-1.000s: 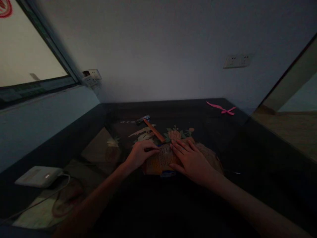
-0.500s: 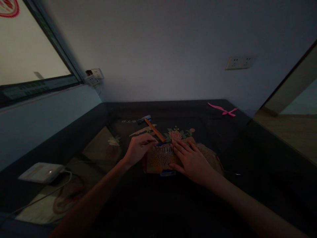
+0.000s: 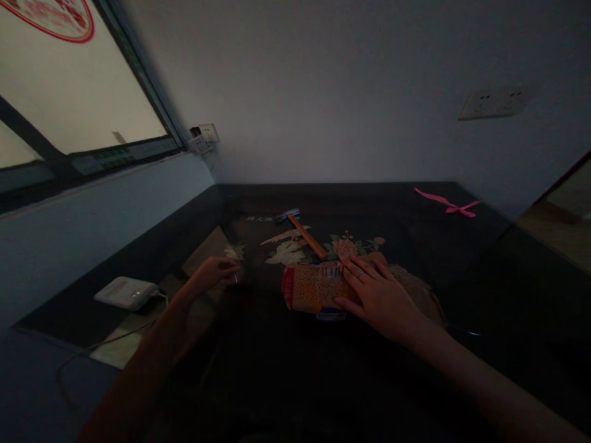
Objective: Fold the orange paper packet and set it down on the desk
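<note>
My right hand lies open with its fingers spread, pressing on a flattened cardboard package. The package has a dotted orange-brown face, a red left end and a row of short upright stripes near the fingertips. Away to the left, my left hand hovers over the table with thumb and fingers pinched. A tiny thin bright thing shows below its fingertips, too small to name. Just behind the package lies a hammer, its wooden handle slanting toward the package and its metal head pointing away.
The dark tabletop carries a printed flower pattern. A white box-shaped device with a cable lies at the left. A pink ribbon-like strip rests at the back right. Wall sockets are on the wall behind.
My left hand has left the package's top edge and moved left, still pinched. My right hand stays on the package. The whole view has shifted, so things appear further right.
</note>
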`<state>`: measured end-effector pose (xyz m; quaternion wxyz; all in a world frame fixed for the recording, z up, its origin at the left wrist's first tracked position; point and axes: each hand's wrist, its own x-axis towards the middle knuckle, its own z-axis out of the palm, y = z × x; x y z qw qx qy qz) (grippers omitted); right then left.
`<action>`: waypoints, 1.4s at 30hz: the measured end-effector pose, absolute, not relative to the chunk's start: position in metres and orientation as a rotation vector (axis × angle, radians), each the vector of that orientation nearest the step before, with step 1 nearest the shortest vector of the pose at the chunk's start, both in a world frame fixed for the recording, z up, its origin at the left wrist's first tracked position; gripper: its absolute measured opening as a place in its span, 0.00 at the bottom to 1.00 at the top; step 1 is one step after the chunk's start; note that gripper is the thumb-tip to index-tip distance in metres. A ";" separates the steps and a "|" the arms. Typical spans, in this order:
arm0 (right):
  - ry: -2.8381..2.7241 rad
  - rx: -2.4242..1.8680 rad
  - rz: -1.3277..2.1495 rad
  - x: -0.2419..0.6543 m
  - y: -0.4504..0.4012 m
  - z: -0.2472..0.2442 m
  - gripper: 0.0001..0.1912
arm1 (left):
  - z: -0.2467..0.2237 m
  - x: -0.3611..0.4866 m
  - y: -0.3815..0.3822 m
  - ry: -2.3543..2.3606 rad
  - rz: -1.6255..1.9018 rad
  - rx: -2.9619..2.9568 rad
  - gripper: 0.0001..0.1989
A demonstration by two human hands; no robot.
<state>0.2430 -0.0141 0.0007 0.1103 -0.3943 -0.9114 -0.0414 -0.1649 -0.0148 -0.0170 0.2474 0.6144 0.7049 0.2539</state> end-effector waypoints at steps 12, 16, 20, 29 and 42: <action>-2.671 -1.138 -0.149 0.244 -0.012 -0.003 0.35 | -0.057 -0.168 -0.033 2.104 0.664 1.800 0.17; -2.678 -1.130 -0.152 0.244 -0.012 -0.003 0.36 | -0.063 -0.171 -0.035 2.165 0.662 1.845 0.14; -2.679 -1.135 -0.167 0.244 -0.012 -0.002 0.35 | -0.066 -0.174 -0.034 2.132 0.659 1.875 0.14; -2.674 -1.144 -0.134 0.244 -0.013 -0.004 0.34 | -0.060 -0.172 -0.034 2.201 0.727 1.868 0.10; -2.713 -1.189 -0.149 0.241 -0.016 0.004 0.35 | 0.012 0.016 -0.017 1.436 0.887 2.269 0.08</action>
